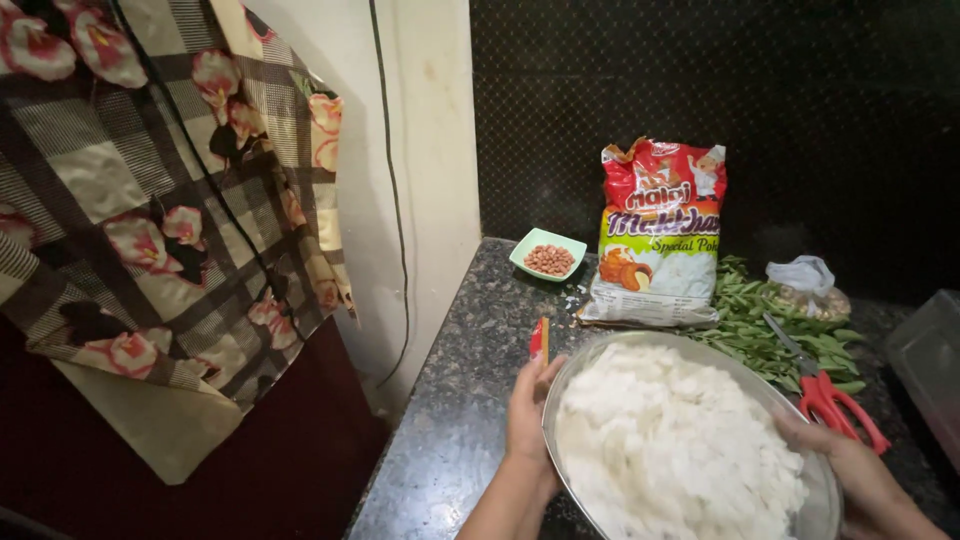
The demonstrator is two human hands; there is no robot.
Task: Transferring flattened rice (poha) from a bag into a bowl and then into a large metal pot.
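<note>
Both hands, left hand and right hand, grip opposite rims of the steel bowl of white flakes, steadying it near the packet.

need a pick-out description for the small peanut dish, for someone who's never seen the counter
Start at the dark speckled counter and find the tall red and green packet standing against the black wall. Just left of it, near the cream wall, sits the peanut dish. It is the only small pale green dish, square-ish, holding reddish-brown peanuts; the big steel bowl holds white flakes.
</note>
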